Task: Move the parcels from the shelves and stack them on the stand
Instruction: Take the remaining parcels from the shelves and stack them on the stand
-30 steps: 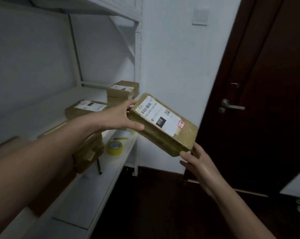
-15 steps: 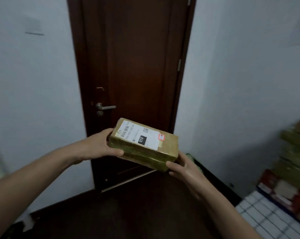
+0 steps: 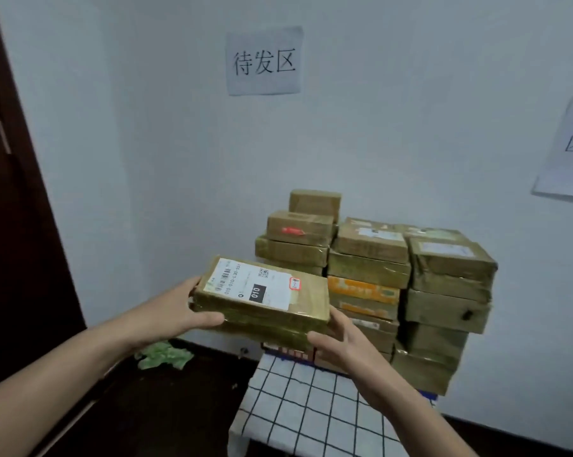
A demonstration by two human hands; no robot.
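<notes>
The parcel (image 3: 262,301) hung label-up before the stand (image 3: 295,410), long axis left to right. The left hand (image 3: 176,310) clasped its left end, the right hand (image 3: 342,341) cupped its right corner, fingers curled. Its label (image 3: 245,285) read "010"; the wall sign (image 3: 263,61), "待发区".

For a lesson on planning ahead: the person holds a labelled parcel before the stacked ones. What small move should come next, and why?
Probably carry the parcel forward over the stand: the left hand and right hand grip it in the air, short of the stack, and the stand's front is bare.
</notes>
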